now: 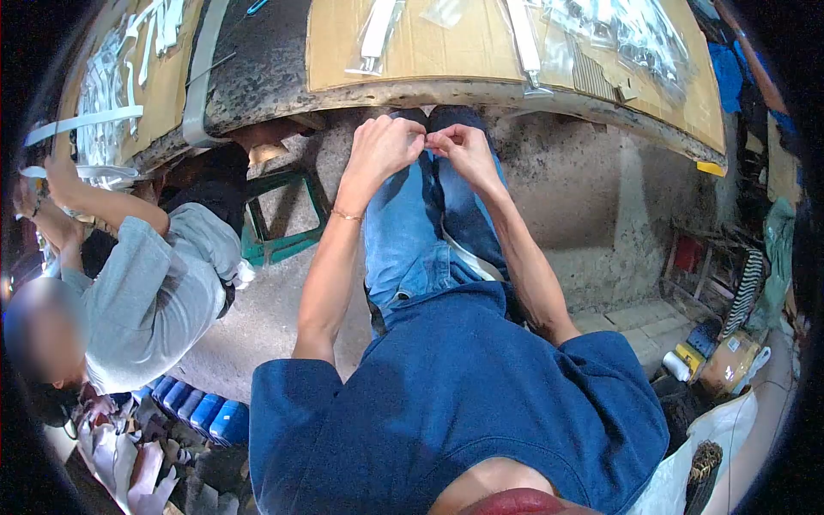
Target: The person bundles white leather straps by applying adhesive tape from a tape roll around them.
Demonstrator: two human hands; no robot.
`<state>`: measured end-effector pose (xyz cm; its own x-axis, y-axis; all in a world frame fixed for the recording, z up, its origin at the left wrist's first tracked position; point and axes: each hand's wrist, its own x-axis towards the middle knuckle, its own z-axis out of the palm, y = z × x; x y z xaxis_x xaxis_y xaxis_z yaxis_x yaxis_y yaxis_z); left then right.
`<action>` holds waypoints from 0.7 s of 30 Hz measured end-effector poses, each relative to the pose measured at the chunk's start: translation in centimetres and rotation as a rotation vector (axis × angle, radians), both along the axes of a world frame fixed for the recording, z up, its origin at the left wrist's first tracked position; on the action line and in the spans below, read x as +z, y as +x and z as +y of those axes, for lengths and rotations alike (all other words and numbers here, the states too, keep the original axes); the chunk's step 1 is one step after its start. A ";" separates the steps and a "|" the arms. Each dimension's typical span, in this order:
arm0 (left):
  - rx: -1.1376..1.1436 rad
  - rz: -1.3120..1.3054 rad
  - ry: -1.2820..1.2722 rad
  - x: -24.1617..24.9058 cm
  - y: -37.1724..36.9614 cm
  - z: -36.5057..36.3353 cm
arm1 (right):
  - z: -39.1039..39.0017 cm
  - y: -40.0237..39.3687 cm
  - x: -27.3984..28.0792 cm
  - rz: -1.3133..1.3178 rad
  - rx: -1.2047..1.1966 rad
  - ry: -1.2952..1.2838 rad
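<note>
Above my knees, just in front of the table edge, my left hand and my right hand meet at the fingertips. Both are closed in a pinch, and whatever lies between the fingers is too small to make out. Blue jeans are below them. On the cardboard covering the table, a white strip in a clear plastic sleeve lies beyond my left hand. Another sleeved white strip sits beyond my right hand, its end hanging over the edge.
A pile of clear-wrapped pieces covers the table's far right. At left, a co-worker in a grey shirt handles a white strip. A green stool stands between us. Blue containers line the floor; a box sits at right.
</note>
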<state>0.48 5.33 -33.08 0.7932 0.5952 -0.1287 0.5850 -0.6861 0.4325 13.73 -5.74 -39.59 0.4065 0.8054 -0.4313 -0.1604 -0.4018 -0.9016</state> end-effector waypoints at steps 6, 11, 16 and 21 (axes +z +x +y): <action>-0.005 -0.016 -0.090 -0.2 -0.6 0.4 | 0.1 0.1 0.4 -0.043 0.030 -0.048; 0.018 -0.022 -0.131 -0.6 -0.6 0.3 | 0.3 0.1 0.0 -0.050 0.024 -0.056; 0.031 -0.093 -0.142 -1.4 -0.8 0.3 | 0.3 0.0 0.3 -0.081 0.026 -0.063; 0.047 -0.126 -0.115 -2.0 -1.0 0.0 | 0.1 -0.2 0.6 -0.133 0.024 -0.051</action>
<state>-0.48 5.29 -35.04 0.7789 0.6192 -0.0993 0.5516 -0.6010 0.5784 13.48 -5.61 -38.95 0.4437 0.7939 -0.4157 -0.0302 -0.4504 -0.8923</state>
